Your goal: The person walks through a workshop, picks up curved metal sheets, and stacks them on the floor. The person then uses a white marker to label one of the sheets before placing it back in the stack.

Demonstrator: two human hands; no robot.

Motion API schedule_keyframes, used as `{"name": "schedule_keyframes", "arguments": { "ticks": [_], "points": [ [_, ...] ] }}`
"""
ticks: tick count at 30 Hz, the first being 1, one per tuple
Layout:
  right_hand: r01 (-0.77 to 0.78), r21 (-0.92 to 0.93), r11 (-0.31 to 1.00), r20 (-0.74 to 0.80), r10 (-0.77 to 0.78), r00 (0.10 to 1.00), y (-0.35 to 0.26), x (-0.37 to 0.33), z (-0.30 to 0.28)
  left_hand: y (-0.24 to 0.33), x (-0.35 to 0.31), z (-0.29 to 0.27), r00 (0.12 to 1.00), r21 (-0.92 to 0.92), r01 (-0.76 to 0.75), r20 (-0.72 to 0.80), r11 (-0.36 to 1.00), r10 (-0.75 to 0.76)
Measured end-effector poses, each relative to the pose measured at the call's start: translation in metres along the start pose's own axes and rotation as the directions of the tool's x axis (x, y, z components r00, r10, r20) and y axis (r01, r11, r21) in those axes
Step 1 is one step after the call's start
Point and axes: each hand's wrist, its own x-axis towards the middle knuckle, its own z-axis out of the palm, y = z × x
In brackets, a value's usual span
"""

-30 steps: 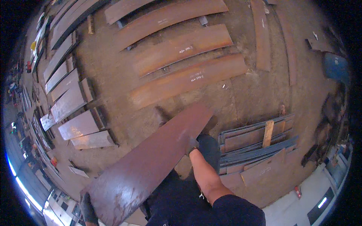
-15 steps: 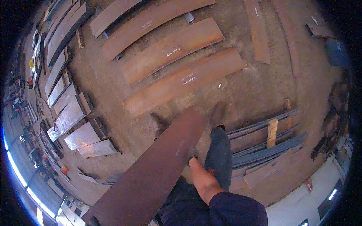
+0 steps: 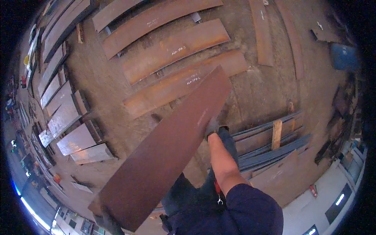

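A long, flat, rust-brown steel plate [image 3: 160, 152] lies across my body, slanting from lower left to upper middle. Its far end overlaps the nearest plate on the floor. My right hand [image 3: 212, 128], in a greyish glove, is closed on the right edge near the far end, some fingers hidden by the plate. At the near end, my left hand [image 3: 106, 219] in a dark glove grips the corner; it looks dim at the picture's rim. The plate is held up above the floor, over my legs.
Several rusty plates [image 3: 176, 51] with chalk marks lie ahead on the floor. Steel pieces [image 3: 64, 113] line the left. On the right are stacked strips [image 3: 274, 152] with a wooden block [image 3: 277, 135], and a blue container [image 3: 343, 56] farther off. A small wrench [image 3: 220, 200] hangs at my waist.
The held plate has moved forward and up, its far end now covering part of the nearest floor plate. My right hand has moved forward with it, and my left hand has come into view.
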Motion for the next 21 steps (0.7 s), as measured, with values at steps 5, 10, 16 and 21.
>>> {"name": "schedule_keyframes", "arguments": {
  "ticks": [5, 10, 16, 21],
  "points": [
    [0.153, -0.016, 0.988, -0.056, -0.154, 0.986, -0.021, 0.088, 0.033, -0.029, 0.098, 0.135, 0.955, 0.002, -0.266, 0.135, 0.964, 0.263],
    [0.136, -0.099, 0.986, -0.043, -0.141, 0.989, 0.008, 0.140, 0.070, -0.058, 0.203, 0.233, 0.929, -0.018, -0.202, 0.311, 0.979, 0.198],
    [-0.016, -0.280, 0.960, 0.077, 0.039, 0.996, 0.042, 0.169, 0.090, -0.167, 0.367, 0.377, 0.885, -0.186, 0.103, 0.466, 0.977, -0.005],
    [-0.041, -0.396, 0.917, 0.002, 0.045, 0.999, 0.068, 0.228, 0.093, -0.249, 0.465, 0.489, 0.891, 0.035, 0.095, 0.442, 0.995, -0.101]
  ]
}}
